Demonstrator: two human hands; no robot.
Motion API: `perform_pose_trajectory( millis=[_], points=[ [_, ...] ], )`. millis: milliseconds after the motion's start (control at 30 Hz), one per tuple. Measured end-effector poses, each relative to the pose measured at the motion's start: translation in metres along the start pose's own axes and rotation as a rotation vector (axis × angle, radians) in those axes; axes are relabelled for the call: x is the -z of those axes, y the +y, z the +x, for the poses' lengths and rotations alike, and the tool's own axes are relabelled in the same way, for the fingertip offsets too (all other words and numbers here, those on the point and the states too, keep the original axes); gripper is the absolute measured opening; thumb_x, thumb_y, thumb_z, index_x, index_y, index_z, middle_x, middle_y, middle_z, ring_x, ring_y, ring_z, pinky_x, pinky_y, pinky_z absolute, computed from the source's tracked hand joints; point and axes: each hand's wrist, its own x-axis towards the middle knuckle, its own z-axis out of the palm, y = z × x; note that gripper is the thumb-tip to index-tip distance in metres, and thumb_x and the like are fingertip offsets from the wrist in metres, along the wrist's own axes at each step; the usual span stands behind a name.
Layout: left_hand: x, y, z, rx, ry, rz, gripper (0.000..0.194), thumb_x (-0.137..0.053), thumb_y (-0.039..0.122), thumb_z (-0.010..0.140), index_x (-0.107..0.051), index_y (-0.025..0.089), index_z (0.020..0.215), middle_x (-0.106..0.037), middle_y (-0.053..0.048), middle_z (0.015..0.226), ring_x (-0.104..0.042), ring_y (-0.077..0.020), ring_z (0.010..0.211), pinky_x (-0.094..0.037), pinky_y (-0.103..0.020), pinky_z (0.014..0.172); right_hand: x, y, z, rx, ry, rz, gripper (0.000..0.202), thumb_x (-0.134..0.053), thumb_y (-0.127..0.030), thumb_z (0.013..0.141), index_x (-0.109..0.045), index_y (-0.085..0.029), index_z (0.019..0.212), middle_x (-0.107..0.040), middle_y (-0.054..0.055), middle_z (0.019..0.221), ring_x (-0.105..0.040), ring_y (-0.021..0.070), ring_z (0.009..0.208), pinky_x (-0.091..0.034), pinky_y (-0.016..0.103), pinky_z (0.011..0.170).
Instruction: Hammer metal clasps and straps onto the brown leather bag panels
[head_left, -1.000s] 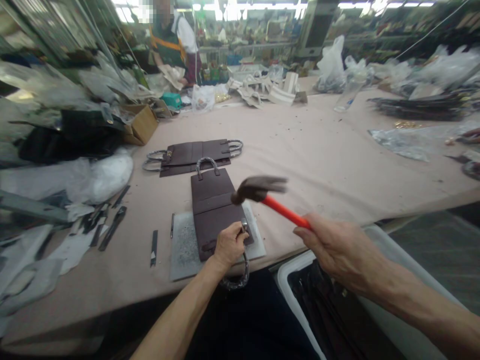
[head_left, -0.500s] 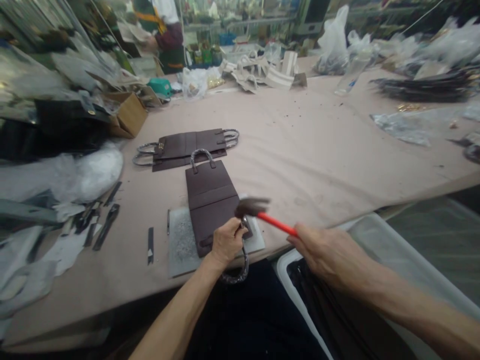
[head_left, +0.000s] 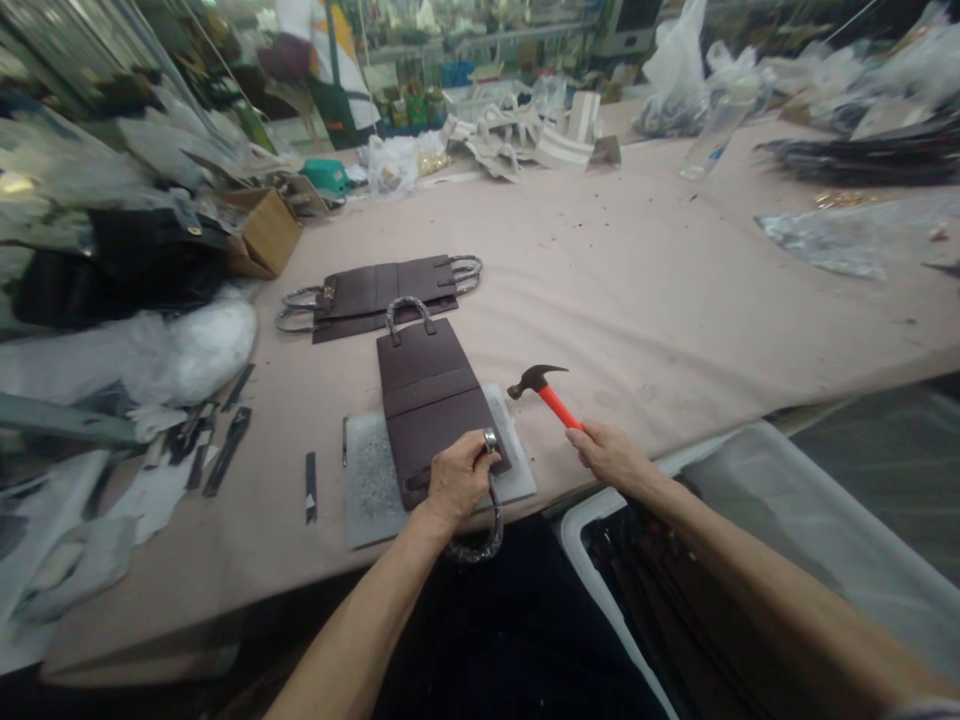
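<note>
My left hand [head_left: 459, 474] is closed around a short metal punch [head_left: 490, 440], held upright at the near right part of a dark brown bag panel [head_left: 431, 385]. One wrapped handle [head_left: 409, 305] stands at the panel's far end, and another wrapped handle [head_left: 491, 535] hangs over the table edge by my left wrist. Beneath the panel's near half lies a grey slab [head_left: 367, 490]. My right hand [head_left: 607, 455] grips the red handle of a claw hammer [head_left: 559, 405]. The hammer's head is to the right of the punch, apart from it. The punch's tip is hidden.
More brown bag panels [head_left: 382, 285] with wrapped handles lie behind. A strip-like tool [head_left: 310, 488] and several dark tools [head_left: 227, 450] are at left. A white bin [head_left: 581, 515] with dark pieces stands by the table's front edge. A person [head_left: 330, 65] is in the back.
The hammer has moved right, away from the punch, and its head shows sharply instead of blurred. My left hand keeps its place on the panel. The view has shifted slightly.
</note>
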Motion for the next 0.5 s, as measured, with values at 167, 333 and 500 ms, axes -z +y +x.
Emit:
perform_pose_trajectory(
  millis=[167, 333, 500],
  points=[
    [0.004, 0.004, 0.0, -0.003, -0.014, 0.003, 0.014, -0.066, 0.015, 0.088, -0.07, 0.024, 0.099, -0.075, -0.005, 0.109, -0.072, -0.0221, 0.103, -0.058, -0.035, 0.094, -0.04, -0.015, 0.015, 0.224, 0.221, -0.078, 0.038, -0.052, -0.027, 0.098, -0.056, -0.012, 0.132, -0.056, 0.022, 0.135, -0.055, 0.0336, 0.12, -0.042, 0.047, 0.1],
    [-0.001, 0.004, 0.0, 0.075, 0.002, -0.117, 0.016, -0.062, 0.016, 0.086, -0.071, 0.022, 0.098, -0.076, -0.005, 0.102, -0.071, -0.021, 0.097, -0.059, -0.037, 0.093, -0.072, -0.053, 0.013, 0.643, 0.164, 0.052, 0.041, -0.057, -0.019, 0.095, -0.057, -0.021, 0.136, -0.06, 0.011, 0.129, -0.053, 0.026, 0.118, -0.041, 0.042, 0.104],
    [0.015, 0.008, 0.02, 0.486, 0.324, -0.618, 0.032, -0.064, 0.046, 0.085, -0.066, 0.017, 0.097, -0.074, -0.01, 0.104, -0.074, -0.0224, 0.087, -0.061, -0.029, 0.06, -0.083, -0.061, 0.011, 0.554, 0.189, -0.021, 0.038, -0.063, -0.024, 0.094, -0.062, -0.02, 0.132, -0.06, 0.012, 0.13, -0.051, 0.0279, 0.117, -0.039, 0.043, 0.103]
  ],
)
